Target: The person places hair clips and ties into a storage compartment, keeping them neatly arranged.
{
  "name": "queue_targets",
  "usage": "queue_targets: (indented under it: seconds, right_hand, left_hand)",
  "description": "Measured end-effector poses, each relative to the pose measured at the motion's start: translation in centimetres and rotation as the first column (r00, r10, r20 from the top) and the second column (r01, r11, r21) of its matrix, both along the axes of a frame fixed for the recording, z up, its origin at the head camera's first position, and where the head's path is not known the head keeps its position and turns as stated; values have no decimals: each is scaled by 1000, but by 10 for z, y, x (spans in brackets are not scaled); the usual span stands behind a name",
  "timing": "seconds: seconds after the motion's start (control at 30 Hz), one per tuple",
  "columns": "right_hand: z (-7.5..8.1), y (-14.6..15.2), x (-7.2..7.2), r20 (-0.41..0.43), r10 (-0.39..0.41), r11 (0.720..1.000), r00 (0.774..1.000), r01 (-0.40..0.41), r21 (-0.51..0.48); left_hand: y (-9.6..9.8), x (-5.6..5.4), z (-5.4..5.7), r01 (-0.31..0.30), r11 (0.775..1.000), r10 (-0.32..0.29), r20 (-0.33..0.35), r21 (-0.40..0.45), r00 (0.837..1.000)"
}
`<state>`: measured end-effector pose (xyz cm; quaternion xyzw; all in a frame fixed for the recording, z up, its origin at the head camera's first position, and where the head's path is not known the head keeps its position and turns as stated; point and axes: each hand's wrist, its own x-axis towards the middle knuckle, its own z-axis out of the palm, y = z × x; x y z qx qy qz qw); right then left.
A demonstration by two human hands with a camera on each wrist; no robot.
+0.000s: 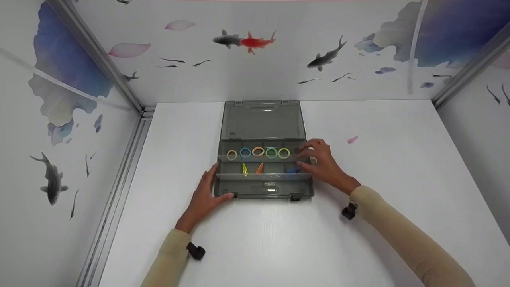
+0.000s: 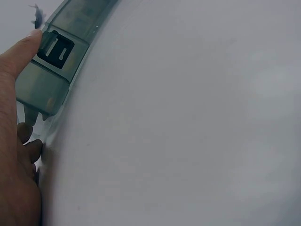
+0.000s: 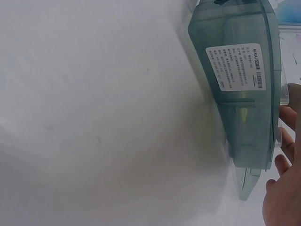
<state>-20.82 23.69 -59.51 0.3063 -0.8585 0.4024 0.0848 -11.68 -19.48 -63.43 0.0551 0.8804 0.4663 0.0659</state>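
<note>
A smoky see-through plastic storage box [image 1: 263, 195] lies with its lid [image 1: 263, 119] folded back. Several small ring-shaped hair ties [image 1: 258, 151] line its back row. The middle row holds a yellow hair clip [image 1: 244, 170], an orange hair clip [image 1: 259, 168] and a blue hair clip [image 1: 293, 170]. My left hand [image 1: 205, 195] rests against the box's front left corner, fingers along the side, thumb on a front latch [image 2: 57, 49]. Over the right end, my right hand [image 1: 324, 163] has its fingers spread apart from the thumb; the thumb tip is just above the blue clip.
To the right, a small pink drop-shaped piece [image 1: 352, 139] lies on the white table [image 1: 263, 235]. Behind the box stands a white wall panel [image 1: 279, 79] with printed fish, and side panels flank the table. A printed label [image 3: 237, 68] is on the box's right side.
</note>
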Motion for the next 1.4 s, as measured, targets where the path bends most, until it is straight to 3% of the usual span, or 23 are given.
queue_targets:
  seconds: [0.23,0.57,1.1,1.4]
  right_hand:
    - [2,20,-1,-38,-79,995,996,77,-56]
    - [-5,57,-5,4,-217,971,976,217,-97]
    - [-21,109,-14,66,-392,912,917,397,-101]
    - [-24,132,-20,157,-488,863,859,501,-59]
  left_hand:
    - [0,-1,-2,-3,1000,3,-6,-3,1000]
    - [-1,-1,-4,-13,1000,13,8,-1,1000]
    - [-1,0,-5,-11,1000,11,4,6,1000]
    - [-1,-1,-6,-10,1000,10,-9,-1,1000]
